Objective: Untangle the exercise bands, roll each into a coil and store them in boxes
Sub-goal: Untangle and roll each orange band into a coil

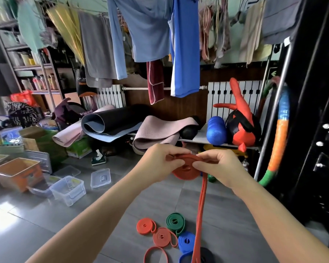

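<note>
A clear plastic box (69,194) is sitting open on the floor (122,202) at left, its lid (100,178) lying just beside it; its contents are unclear. The left hand (160,164) and right hand (218,168) are both pinching a red exercise band (186,172) in mid-air. Its coil is standing on edge and its tail is hanging straight down toward the green coil (176,222) and blue coil (186,241) below.

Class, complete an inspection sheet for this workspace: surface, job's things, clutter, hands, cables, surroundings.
Surface: grey tiled floor.
Job's things: red band half coiled, tail hanging; two red coils, green coil and blue coil on the floor; clear box open, lid nearby.
Clutter: orange bin, cartons, rolled mats.
Hands: left hand and right hand pinch the red band.
Cables: nothing seen.
Surroundings: hung clothes, radiator, shelves.
</note>
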